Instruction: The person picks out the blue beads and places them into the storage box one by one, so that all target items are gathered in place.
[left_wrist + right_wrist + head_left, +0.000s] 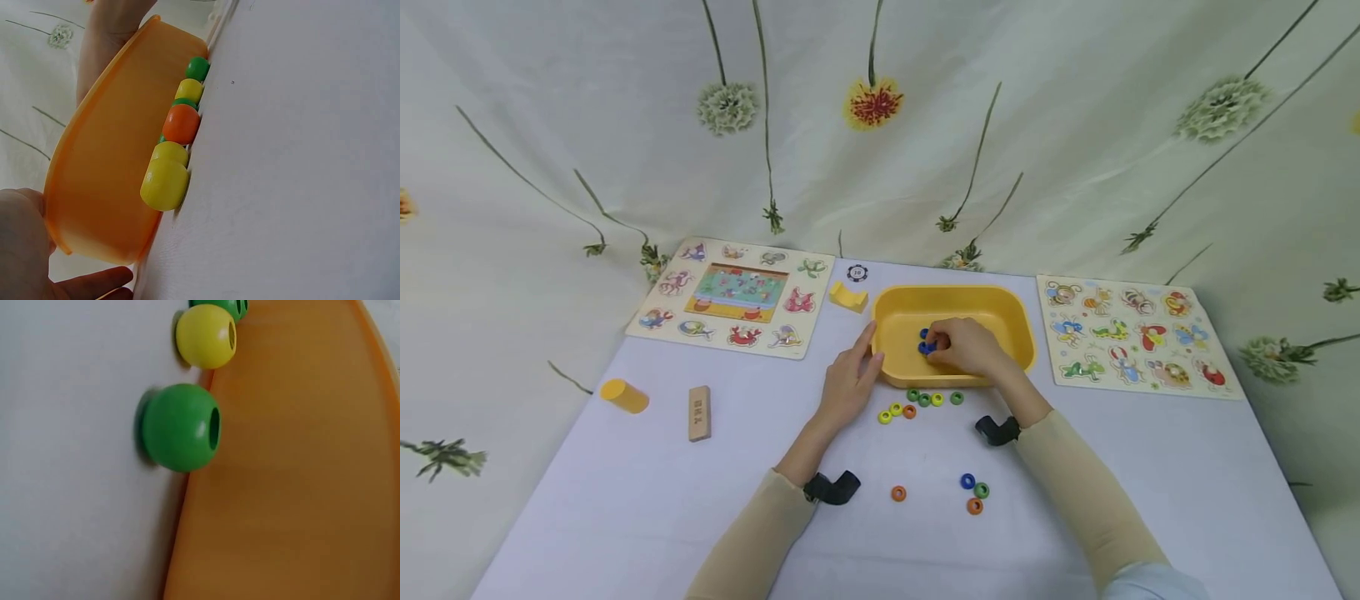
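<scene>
My right hand (967, 346) reaches into a yellow-orange plastic tray (1000, 293), its curled thumb and fingers pinching a blue bead (931, 347). Another blue bead (924, 333) lies in the tray right by those fingertips. At the tray's left end, my left hand (846, 383) rests against the rim with its fingers extended. Outside the front wall sits a loose row of green, yellow and orange beads; an orange bead (181, 124) and a yellow bead (164, 185) show in the left wrist view. A green bead (182, 428) fills much of the right wrist view, where the fingers are hidden.
Nearer me lie an orange bead (898, 493) and a small blue, green and orange cluster. Puzzle boards flank the tray: a sea-animal board (715, 333) left, an insect board (1138, 333) right. A yellow cylinder (625, 396), wooden block (699, 413) and yellow arch (848, 297) stand leftward.
</scene>
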`<state>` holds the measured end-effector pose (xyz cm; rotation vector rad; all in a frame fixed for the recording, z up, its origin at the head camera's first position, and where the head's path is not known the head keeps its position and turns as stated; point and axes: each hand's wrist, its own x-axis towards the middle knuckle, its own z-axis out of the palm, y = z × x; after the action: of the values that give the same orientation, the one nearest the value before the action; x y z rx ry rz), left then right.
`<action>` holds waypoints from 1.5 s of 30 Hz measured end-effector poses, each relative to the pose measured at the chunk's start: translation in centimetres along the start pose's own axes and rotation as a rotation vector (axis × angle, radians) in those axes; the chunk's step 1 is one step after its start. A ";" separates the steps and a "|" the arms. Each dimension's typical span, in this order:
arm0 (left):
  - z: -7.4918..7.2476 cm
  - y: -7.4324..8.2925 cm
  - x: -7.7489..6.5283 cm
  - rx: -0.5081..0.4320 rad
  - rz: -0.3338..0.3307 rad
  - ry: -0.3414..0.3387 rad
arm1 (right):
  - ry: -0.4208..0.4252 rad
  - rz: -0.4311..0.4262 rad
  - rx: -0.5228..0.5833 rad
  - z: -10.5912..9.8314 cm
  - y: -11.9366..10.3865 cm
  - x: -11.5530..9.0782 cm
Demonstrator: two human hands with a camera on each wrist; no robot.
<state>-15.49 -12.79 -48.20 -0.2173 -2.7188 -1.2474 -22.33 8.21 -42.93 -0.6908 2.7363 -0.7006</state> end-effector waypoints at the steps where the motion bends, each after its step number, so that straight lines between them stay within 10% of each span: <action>1: 0.0 0.0 0.0 0.002 -0.001 0.000 | -0.002 0.005 -0.008 0.0 0.0 0.0; 11: 0.1 0.0 0.0 0.008 -0.004 0.008 | -0.007 0.022 -0.028 0.0 -0.2 -0.4; 25: 0.1 -0.1 0.2 -0.004 -0.011 -0.011 | 0.392 -0.105 0.241 -1.3 1.8 -7.2; 37: 0.1 -0.2 0.0 -0.012 -0.022 -0.015 | 0.323 -0.173 0.388 0.2 -1.5 -13.6; 45: 0.2 -0.1 0.1 -0.022 -0.012 -0.002 | 0.294 -0.263 0.342 3.3 0.3 -14.0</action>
<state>-15.64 -12.70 -48.38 -0.2055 -2.7136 -1.2809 -9.29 14.08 -44.45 -0.9359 2.6907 -1.3909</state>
